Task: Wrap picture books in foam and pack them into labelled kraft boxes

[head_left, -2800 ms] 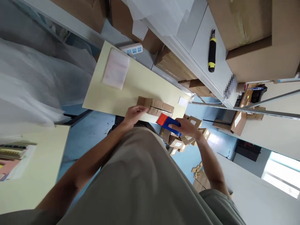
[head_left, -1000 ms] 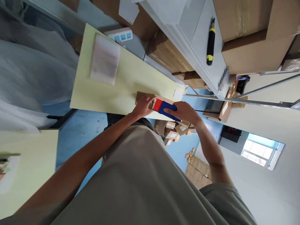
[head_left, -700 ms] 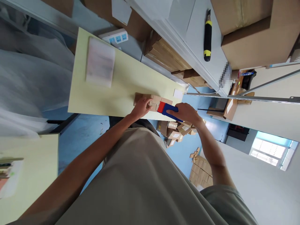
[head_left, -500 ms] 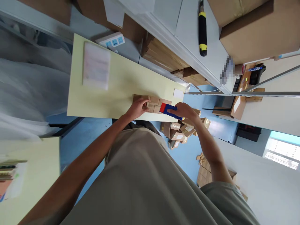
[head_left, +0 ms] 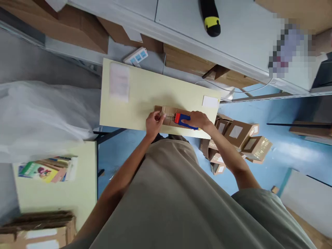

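A small brown cardboard box [head_left: 169, 110] lies on the pale yellow table [head_left: 145, 79], close to the edge by my body. Curled around the box's left end, my left hand [head_left: 153, 125] has thumb and fingers closed on it; whether they also pinch some tape is too small to tell. A blue tape dispenser [head_left: 187, 121] with a red front rests over the right part of the box, gripped by my right hand [head_left: 199, 119]. Its red end faces my left hand, and shiny tape shows on the cardboard between them.
A pale sheet or pad [head_left: 119, 82] and a white label [head_left: 210, 101] lie on the table. Behind stand a power strip [head_left: 136, 56] and a shelf with a black-and-yellow cutter [head_left: 211, 20]. Taped boxes [head_left: 237, 135] are piled on the floor at right; booklets [head_left: 41, 171] lie on a side table.
The camera view has shifted and turned. My left hand has turned at the box's left end, fingers closer together. The tape dispenser stays in my right hand over the box.
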### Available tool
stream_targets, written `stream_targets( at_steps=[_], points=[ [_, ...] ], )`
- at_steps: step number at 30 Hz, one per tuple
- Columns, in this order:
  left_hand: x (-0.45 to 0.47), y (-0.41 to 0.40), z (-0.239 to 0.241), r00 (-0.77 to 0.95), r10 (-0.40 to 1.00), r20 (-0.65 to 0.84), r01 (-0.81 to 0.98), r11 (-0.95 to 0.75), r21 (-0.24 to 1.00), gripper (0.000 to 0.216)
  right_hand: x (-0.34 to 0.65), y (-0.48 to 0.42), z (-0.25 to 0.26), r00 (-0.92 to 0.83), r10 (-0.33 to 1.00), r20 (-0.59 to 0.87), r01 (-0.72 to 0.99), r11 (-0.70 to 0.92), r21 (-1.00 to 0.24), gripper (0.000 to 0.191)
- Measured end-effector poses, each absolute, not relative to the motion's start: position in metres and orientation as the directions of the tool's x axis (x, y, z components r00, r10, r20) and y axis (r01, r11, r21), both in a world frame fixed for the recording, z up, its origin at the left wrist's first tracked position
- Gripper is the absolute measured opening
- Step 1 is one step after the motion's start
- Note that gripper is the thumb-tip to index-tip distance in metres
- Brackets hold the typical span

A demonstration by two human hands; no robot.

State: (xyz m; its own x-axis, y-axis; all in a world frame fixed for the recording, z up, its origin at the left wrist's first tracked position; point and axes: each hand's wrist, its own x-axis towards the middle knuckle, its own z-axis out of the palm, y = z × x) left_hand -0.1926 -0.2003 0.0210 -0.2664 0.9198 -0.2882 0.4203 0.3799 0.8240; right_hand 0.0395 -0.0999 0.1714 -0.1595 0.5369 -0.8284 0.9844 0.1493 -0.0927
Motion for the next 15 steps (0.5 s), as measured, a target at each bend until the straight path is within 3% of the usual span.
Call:
stream_targets(
  at_steps=[6,11,15],
  points=[
    [-0.174,-0.197,0.002,-0.399,0.908,-0.130,0.566,0.355,0.744,0.031,0.050,-0.098,0.165,-0.251,0.500,-0.829,0.968,0.155,-0.199,0.056],
    [-0.171,-0.196,0.002,-0.423,0.898,-0.124,0.600,0.380,0.704,0.030,0.066,-0.095,0.166,-0.345,0.463,-0.816,0.936,0.114,-0.332,0.053],
    [-0.167,-0.197,0.004,-0.437,0.893,-0.109,0.622,0.388,0.680,0.031,0.108,-0.097,0.186,-0.409,0.453,-0.792,0.902,0.070,-0.426,0.061]
  ],
)
